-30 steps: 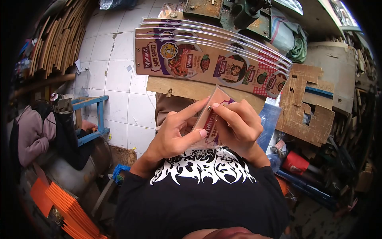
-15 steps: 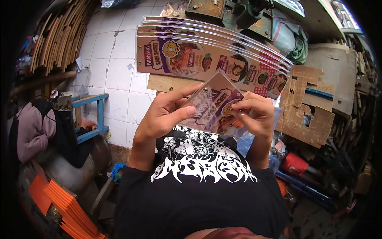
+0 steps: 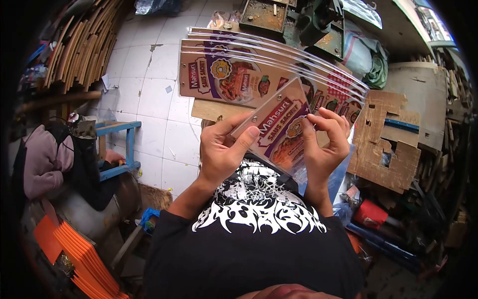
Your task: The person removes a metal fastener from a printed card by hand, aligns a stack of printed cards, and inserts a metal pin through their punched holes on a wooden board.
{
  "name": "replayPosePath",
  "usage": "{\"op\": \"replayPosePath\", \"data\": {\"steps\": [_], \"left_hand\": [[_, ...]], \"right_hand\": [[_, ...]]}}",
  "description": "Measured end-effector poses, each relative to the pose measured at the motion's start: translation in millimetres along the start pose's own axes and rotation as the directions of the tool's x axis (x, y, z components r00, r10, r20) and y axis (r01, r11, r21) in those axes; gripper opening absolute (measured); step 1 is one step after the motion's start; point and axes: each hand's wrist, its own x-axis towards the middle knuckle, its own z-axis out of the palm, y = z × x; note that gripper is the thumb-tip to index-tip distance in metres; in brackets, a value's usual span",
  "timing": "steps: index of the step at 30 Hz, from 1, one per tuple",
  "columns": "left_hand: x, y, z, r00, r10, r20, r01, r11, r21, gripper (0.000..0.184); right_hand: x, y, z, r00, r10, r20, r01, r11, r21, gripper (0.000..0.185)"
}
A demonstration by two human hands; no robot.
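A small printed sign panel (image 3: 282, 119) reading "Mahsuri Saus Sachet", with a clear cover and metal eyelets along its left edge, is tilted in front of my chest. My left hand (image 3: 224, 147) grips its left edge, thumb on the face and fingers behind. At the panel's right side, my right hand (image 3: 326, 142) is closed in a pinch, thumb and forefinger meeting over the printed face. What sits between those fingertips is too small to tell. Beyond the hands, several longer matching signs (image 3: 204, 89) lie overlapped in a fanned stack, partly covered by the held panel.
A dark metal machine with trays (image 3: 264, 17) stands beyond the stack. Cut brown boards (image 3: 381, 154) lie to the right. On the left are a blue frame (image 3: 130, 144), stacked wooden strips (image 3: 82, 45) and orange sheets (image 3: 87, 259). A red cylinder (image 3: 371, 209) is at lower right.
The held panel has turned its printed face more towards me, and the glare on it is gone. My right hand has shifted slightly up and right, its other fingers lifting. The view has shifted a little.
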Motion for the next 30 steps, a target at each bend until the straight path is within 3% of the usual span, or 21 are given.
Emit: {"op": "replayPosePath", "data": {"steps": [2, 4, 11, 27, 30], "left_hand": [[-1.2, 6.2, 4.9, 1.000, 0.008, -0.018, -0.008, 1.000, 0.024, 0.029], [-2.0, 9.9, 6.7, 1.000, -0.006, -0.010, 0.006, 1.000, 0.026, 0.030], [-9.3, 12.3, 6.2, 0.992, 0.102, 0.074, -0.112, 0.984, 0.142, 0.035], [-6.4, 12.2, 3.3, 0.945, 0.273, 0.181, -0.305, 0.935, 0.183, 0.047], [-8.6, 11.0, 3.3, 0.953, 0.251, 0.167, -0.280, 0.943, 0.181, 0.046]], "right_hand": [[1.2, -13.7, 6.7, 0.979, -0.186, -0.089, 0.160, 0.958, -0.240, 0.018], [-4.1, -16.2, 21.4, 0.979, -0.162, -0.123, 0.181, 0.970, 0.165, 0.019], [-7.0, -25.0, 33.1, 0.938, -0.325, -0.124, 0.342, 0.926, 0.160, 0.028], [-7.2, -30.0, 27.7, 0.909, -0.405, -0.100, 0.412, 0.908, 0.074, 0.031], [-7.0, -30.4, 27.4, 0.904, -0.421, -0.073, 0.425, 0.903, 0.064, 0.032]]}}
